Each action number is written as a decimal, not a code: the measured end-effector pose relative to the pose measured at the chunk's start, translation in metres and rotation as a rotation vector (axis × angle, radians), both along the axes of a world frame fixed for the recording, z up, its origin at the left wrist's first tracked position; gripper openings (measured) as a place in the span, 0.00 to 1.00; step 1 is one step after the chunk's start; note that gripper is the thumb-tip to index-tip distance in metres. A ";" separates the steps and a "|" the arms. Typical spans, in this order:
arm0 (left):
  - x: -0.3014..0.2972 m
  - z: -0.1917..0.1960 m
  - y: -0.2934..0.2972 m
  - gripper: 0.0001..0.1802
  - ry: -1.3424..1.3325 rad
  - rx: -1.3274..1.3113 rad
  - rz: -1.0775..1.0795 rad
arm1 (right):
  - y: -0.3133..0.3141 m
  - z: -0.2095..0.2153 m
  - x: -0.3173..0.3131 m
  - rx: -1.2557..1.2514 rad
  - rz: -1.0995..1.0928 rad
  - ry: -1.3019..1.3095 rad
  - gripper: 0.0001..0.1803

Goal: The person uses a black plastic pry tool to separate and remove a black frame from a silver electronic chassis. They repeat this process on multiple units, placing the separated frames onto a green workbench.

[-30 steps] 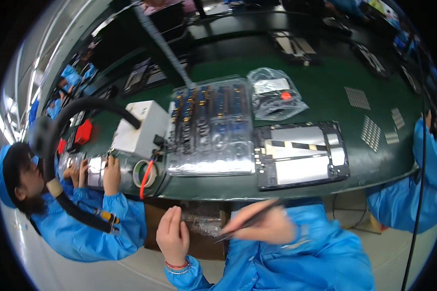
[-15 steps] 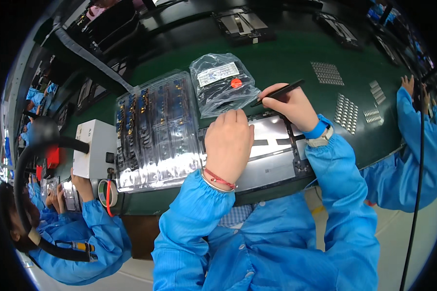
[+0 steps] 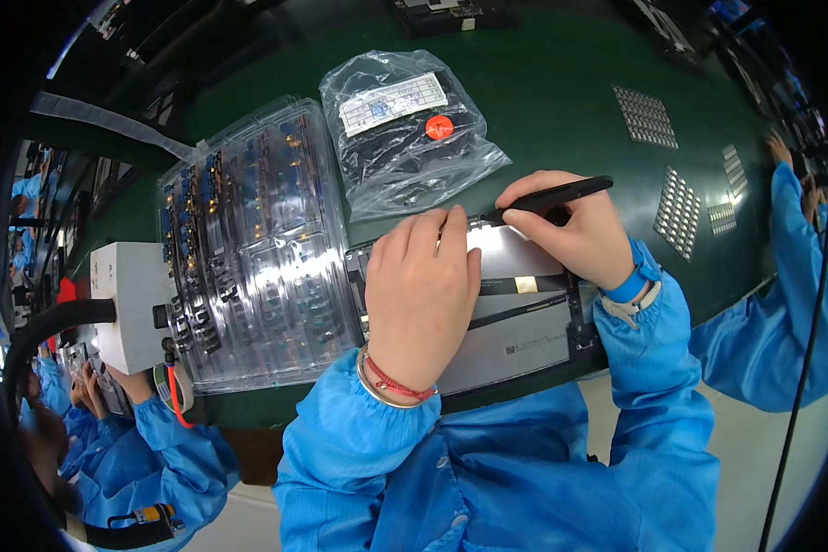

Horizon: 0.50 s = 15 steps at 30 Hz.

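Observation:
An opened tablet-like device [image 3: 515, 350] with silver panels and a dark frame lies in front of me. My left hand [image 3: 420, 299] rests across its left part, fingers laid flat toward the far edge and thumb apart. What is under those fingers is hidden. My right hand [image 3: 575, 230] grips a black pen-shaped tool [image 3: 561, 194], whose tip is at the device's far edge, just right of my left fingertips. Beyond the hands lies a clear plastic bag [image 3: 414, 184] with dark contents, a white label and a round red sticker.
Clear plastic trays [image 3: 276, 359] of small parts sit left of the device, beside a white box [image 3: 131, 304] with a thick black hose. Sheets of small metallic pieces [image 3: 677, 212] lie at right on the green table [image 3: 552, 101]. Co-workers in blue sleeves [image 3: 754, 340] sit on both sides.
The view has shifted closer to the device. Both hands stay at its far edge, and the tool in my right hand is tilted flatter.

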<state>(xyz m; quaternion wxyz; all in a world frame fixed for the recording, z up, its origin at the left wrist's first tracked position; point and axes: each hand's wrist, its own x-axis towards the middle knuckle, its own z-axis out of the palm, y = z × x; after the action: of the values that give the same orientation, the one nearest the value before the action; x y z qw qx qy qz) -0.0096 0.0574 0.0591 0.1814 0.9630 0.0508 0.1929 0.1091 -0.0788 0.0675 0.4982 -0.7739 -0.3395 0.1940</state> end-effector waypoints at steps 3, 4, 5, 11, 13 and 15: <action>-0.001 -0.001 0.001 0.21 0.031 0.008 0.004 | 0.004 -0.002 -0.002 0.029 0.012 -0.118 0.08; -0.001 -0.001 0.000 0.21 0.032 0.023 -0.002 | 0.004 -0.002 -0.002 0.042 0.015 -0.156 0.08; -0.001 -0.001 0.000 0.22 0.033 0.037 -0.008 | 0.004 -0.002 -0.002 0.044 0.025 -0.158 0.08; -0.003 0.001 -0.002 0.24 0.068 0.078 -0.028 | 0.000 0.002 0.000 0.048 0.057 -0.164 0.09; -0.002 -0.001 -0.002 0.28 0.069 0.017 -0.004 | -0.001 0.002 0.000 0.050 0.057 -0.163 0.09; -0.002 -0.001 -0.002 0.31 0.069 -0.014 0.006 | -0.002 0.002 0.000 0.049 0.045 -0.156 0.09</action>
<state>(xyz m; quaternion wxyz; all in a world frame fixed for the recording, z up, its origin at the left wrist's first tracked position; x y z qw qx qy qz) -0.0112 0.0556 0.0579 0.1858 0.9676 0.0615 0.1599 0.1087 -0.0805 0.0698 0.4846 -0.7663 -0.3994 0.1358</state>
